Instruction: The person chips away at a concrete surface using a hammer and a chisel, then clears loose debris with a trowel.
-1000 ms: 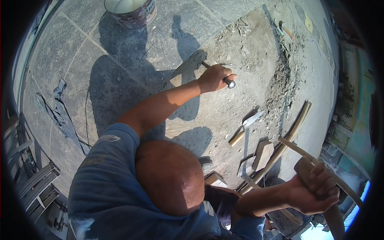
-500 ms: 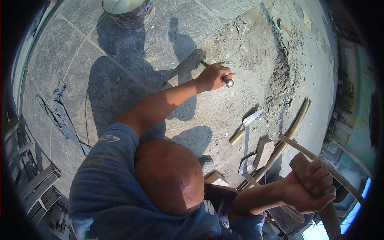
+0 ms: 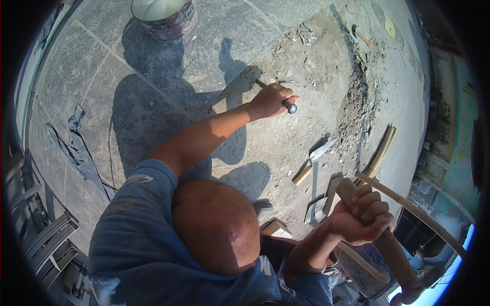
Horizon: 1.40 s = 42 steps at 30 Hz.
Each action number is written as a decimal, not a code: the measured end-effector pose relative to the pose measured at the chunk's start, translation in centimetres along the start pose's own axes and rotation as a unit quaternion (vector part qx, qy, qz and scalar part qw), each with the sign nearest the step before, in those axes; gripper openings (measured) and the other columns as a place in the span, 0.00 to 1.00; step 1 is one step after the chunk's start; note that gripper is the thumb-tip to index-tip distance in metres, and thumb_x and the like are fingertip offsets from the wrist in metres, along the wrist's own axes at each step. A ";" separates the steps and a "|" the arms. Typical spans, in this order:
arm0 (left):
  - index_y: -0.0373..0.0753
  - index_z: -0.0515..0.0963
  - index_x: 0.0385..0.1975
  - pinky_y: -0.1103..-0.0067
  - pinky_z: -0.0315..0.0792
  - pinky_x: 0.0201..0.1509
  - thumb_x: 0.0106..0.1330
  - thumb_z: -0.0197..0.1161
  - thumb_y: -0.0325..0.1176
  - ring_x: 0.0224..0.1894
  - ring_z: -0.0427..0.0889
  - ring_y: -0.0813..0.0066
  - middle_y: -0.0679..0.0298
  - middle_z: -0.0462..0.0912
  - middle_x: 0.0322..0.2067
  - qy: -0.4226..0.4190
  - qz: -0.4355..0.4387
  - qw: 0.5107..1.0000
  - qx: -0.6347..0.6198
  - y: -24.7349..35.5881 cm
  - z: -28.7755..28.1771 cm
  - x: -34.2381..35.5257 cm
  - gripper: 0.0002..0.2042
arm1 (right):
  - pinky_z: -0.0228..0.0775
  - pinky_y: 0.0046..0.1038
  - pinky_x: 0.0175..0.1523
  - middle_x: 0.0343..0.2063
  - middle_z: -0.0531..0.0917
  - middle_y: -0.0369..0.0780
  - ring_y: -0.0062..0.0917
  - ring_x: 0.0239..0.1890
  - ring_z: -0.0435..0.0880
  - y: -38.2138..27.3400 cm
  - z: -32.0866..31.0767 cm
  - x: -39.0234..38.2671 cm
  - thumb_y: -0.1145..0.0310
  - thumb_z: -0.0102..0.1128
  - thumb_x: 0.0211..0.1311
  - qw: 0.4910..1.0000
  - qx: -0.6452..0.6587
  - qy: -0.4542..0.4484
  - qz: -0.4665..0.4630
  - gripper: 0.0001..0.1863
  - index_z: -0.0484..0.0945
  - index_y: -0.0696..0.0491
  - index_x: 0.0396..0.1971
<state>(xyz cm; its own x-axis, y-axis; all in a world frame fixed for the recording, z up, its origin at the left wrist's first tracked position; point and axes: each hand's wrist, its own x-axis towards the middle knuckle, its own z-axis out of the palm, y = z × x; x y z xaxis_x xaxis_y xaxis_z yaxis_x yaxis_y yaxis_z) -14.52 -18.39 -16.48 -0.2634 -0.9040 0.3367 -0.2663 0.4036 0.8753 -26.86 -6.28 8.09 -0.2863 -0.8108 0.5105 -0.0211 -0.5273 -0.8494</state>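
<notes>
In the head view, the left hand (image 3: 273, 99) is clamped around a steel chisel (image 3: 290, 107), over the rough patch (image 3: 291, 148) and near its diagonal edge with the smoother floor (image 3: 87, 61). The chisel's long axis slants from upper left to lower right: its thin end points away from the person, and its rounded butt sticks out of the fist toward the right hand (image 3: 362, 217). Whether the thin end touches the ground cannot be told.

The right hand is wrapped tight around the wooden handle of what looks like a hammer (image 3: 394, 259), whose far end is too dark to make out at the lower right. The chisel lies to the upper left of the right hand, well apart from it; the left hand is the nearer one, its fingers closed on the shaft just behind the butt.

A trowel (image 3: 321, 150) lies on the patch between the two hands. A pail (image 3: 171, 25) stands near the floor's far edge.
</notes>
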 end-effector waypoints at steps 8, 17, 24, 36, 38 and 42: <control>0.35 0.65 0.17 0.65 0.64 0.31 0.60 0.64 0.33 0.25 0.73 0.55 0.56 0.70 0.17 0.026 0.032 0.999 -0.032 0.3 0.2 -0.5 0.16 | 0.55 0.19 0.19 0.10 0.68 0.30 0.10 0.15 0.63 7.4 -5.2 -13.0 0.71 0.58 0.61 0.809 -0.250 -0.086 0.524 0.13 0.68 0.54 0.18; 0.41 0.70 0.16 0.65 0.69 0.56 0.52 0.69 0.33 0.34 0.74 0.65 0.63 0.71 0.22 -0.046 0.210 0.970 0.118 -4.2 -2.3 -11.7 0.13 | 0.59 0.18 0.16 0.12 0.70 0.32 0.14 0.11 0.67 3.6 -7.3 -11.6 0.69 0.59 0.62 0.853 -0.262 -0.047 0.450 0.10 0.70 0.55 0.24; 0.39 0.64 0.16 0.69 0.67 0.39 0.49 0.72 0.31 0.27 0.71 0.64 0.64 0.66 0.18 0.029 0.218 0.974 -0.051 -0.6 2.0 -0.2 0.17 | 0.56 0.18 0.16 0.10 0.70 0.32 0.13 0.11 0.66 3.3 -5.4 -10.5 0.69 0.58 0.63 0.842 -0.232 -0.008 0.488 0.11 0.70 0.56 0.23; 0.41 0.66 0.17 0.67 0.65 0.38 0.54 0.69 0.35 0.24 0.72 0.64 0.63 0.69 0.15 0.103 0.117 0.981 0.117 0.2 0.4 -1.8 0.15 | 0.57 0.18 0.15 0.09 0.69 0.33 0.14 0.10 0.67 0.8 -7.9 -10.2 0.71 0.56 0.63 0.855 -0.244 0.072 0.452 0.11 0.69 0.55 0.22; 0.39 0.66 0.17 0.67 0.65 0.38 0.55 0.68 0.34 0.23 0.72 0.63 0.62 0.69 0.15 0.085 0.115 0.984 0.108 0.3 2.4 -1.8 0.15 | 0.57 0.18 0.16 0.09 0.69 0.33 0.14 0.10 0.66 1.0 -7.7 -10.5 0.71 0.56 0.63 0.860 -0.226 0.076 0.452 0.11 0.69 0.55 0.21; 0.36 0.66 0.16 0.66 0.66 0.32 0.56 0.67 0.34 0.21 0.71 0.60 0.59 0.69 0.14 0.006 0.141 0.989 -0.039 0.1 4.3 0.3 0.16 | 0.55 0.18 0.15 0.09 0.69 0.33 0.14 0.10 0.66 1.0 -8.1 -10.4 0.70 0.56 0.64 0.856 -0.231 0.060 0.459 0.12 0.69 0.55 0.21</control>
<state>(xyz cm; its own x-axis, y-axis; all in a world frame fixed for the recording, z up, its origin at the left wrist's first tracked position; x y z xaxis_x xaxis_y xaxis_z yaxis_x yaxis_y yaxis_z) -18.57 -17.99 -17.80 -0.3061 -0.7584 0.5755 -0.1104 0.6287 0.7698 -31.66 3.70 0.86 -0.4812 -0.7834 -0.3934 -0.1041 0.4967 -0.8617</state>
